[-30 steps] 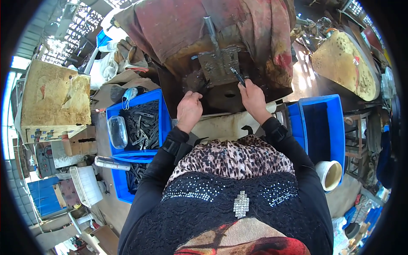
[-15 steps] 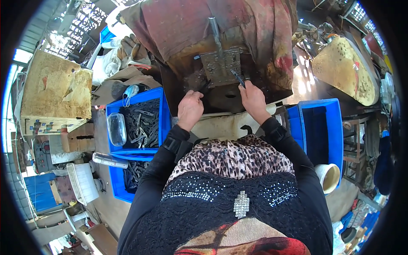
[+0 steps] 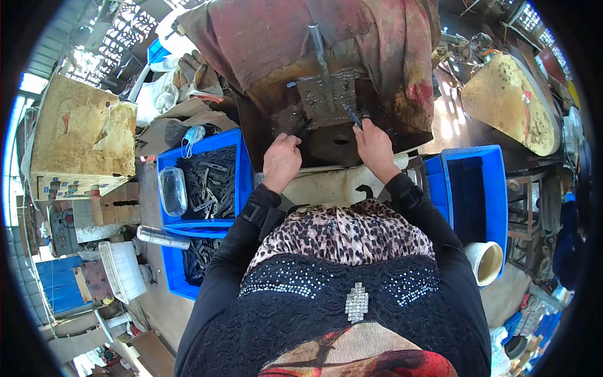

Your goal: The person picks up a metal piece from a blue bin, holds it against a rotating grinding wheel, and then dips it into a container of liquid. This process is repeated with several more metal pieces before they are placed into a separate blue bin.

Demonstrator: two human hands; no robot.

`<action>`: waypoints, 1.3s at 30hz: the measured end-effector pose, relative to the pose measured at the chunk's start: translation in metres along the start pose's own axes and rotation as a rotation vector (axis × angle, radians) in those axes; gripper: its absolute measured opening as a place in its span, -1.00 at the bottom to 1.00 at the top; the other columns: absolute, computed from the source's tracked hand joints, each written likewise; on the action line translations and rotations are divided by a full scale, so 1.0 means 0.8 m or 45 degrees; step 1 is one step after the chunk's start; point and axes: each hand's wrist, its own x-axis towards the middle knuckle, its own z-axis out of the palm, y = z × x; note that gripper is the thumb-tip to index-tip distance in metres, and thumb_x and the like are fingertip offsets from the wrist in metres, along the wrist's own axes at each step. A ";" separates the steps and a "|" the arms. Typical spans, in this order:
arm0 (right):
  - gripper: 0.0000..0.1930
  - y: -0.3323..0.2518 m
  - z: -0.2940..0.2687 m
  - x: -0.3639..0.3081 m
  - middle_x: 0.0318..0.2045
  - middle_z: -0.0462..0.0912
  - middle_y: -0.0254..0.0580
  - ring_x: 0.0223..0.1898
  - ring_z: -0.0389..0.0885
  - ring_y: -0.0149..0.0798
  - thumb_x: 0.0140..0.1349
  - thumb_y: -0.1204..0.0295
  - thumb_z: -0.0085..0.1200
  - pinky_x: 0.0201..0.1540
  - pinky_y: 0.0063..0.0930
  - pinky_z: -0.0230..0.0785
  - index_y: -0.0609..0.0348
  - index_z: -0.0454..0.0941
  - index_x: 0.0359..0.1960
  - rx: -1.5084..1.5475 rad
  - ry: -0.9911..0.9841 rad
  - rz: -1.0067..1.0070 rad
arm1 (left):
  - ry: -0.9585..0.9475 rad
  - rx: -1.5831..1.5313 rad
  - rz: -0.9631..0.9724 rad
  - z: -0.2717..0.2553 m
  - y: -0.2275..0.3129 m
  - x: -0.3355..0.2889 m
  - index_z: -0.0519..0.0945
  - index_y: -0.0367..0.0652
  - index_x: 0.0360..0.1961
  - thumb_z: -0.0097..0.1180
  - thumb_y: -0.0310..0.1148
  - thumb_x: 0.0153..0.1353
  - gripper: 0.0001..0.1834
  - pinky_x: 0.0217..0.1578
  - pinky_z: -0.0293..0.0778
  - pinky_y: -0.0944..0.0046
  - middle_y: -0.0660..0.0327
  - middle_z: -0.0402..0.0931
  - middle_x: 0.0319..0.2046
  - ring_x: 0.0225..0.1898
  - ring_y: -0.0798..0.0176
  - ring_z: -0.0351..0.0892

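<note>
My right hand (image 3: 375, 148) is closed on a thin, dark metal strip (image 3: 353, 115), whose far end points up and left toward a wet, grimy metal plate (image 3: 319, 103). On the left side of the same dark tray, my left hand (image 3: 282, 162) has its fingers pressed together. Whatever it may hold is too dark to make out. Between and beyond both hands, an upright metal rod (image 3: 318, 50) rises in front of a stained red cloth (image 3: 270, 44). A round hole (image 3: 340, 142) shows in the tray floor between my hands.
To my left, blue bins (image 3: 239, 179) hold many dark metal strips (image 3: 210, 182) and a clear plastic container (image 3: 173, 191). A deep blue bin (image 3: 478, 157) stands to my right, with a cream-coloured pot (image 3: 485, 264) by its near end. A stained box (image 3: 81, 129) is far left.
The metal strip in my right hand has turned slightly, and its far end sits a little lower. Both hands stay nearly in place.
</note>
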 end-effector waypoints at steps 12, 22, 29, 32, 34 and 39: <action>-0.77 -0.002 0.002 -0.001 -0.51 0.60 0.14 -0.41 0.61 0.21 0.34 0.30 0.00 -0.35 0.05 0.45 0.23 0.37 -0.33 -0.080 -0.033 0.001 | -0.007 0.007 0.013 0.001 -0.002 0.001 0.65 -0.17 -0.32 0.04 -0.50 0.09 -0.83 -0.21 0.52 0.05 0.05 0.53 -0.34 -0.24 -0.06 0.57; -0.77 -0.001 0.006 -0.001 -0.50 0.59 0.15 -0.41 0.59 0.24 0.36 0.29 -0.02 -0.36 0.10 0.40 0.22 0.36 -0.30 -0.075 -0.052 0.006 | -0.005 0.000 0.038 0.001 -0.005 0.000 0.65 -0.18 -0.33 0.03 -0.50 0.08 -0.83 -0.21 0.52 0.06 0.05 0.53 -0.35 -0.25 -0.06 0.57; -0.76 0.000 0.006 0.000 -0.50 0.59 0.15 -0.41 0.59 0.25 0.36 0.28 -0.02 -0.36 0.11 0.40 0.23 0.36 -0.29 -0.093 -0.085 0.028 | 0.009 -0.005 0.047 0.004 -0.007 0.001 0.65 -0.18 -0.35 0.03 -0.50 0.07 -0.83 -0.20 0.52 0.06 0.04 0.53 -0.36 -0.25 -0.06 0.57; -0.76 -0.001 0.006 0.000 -0.49 0.59 0.16 -0.40 0.58 0.26 0.36 0.28 -0.03 -0.35 0.11 0.40 0.23 0.36 -0.29 -0.091 -0.096 0.041 | 0.009 -0.007 0.046 0.003 -0.007 0.002 0.65 -0.18 -0.35 0.03 -0.50 0.07 -0.83 -0.20 0.52 0.06 0.04 0.54 -0.35 -0.25 -0.06 0.57; -0.76 -0.002 0.005 0.000 -0.48 0.60 0.17 -0.38 0.58 0.27 0.36 0.28 -0.03 -0.34 0.13 0.39 0.23 0.36 -0.29 -0.085 -0.104 0.054 | 0.001 -0.007 0.043 0.003 -0.008 0.001 0.65 -0.18 -0.34 0.03 -0.49 0.07 -0.83 -0.20 0.52 0.06 0.04 0.54 -0.35 -0.25 -0.05 0.57; -0.75 0.005 0.009 0.004 -0.49 0.59 0.20 -0.36 0.60 0.25 0.33 0.29 0.01 -0.32 0.04 0.44 0.26 0.41 -0.33 -0.072 -0.048 0.054 | 0.000 -0.006 0.035 0.002 -0.008 -0.002 0.65 -0.18 -0.34 0.04 -0.49 0.07 -0.83 -0.20 0.52 0.06 0.04 0.54 -0.35 -0.25 -0.05 0.58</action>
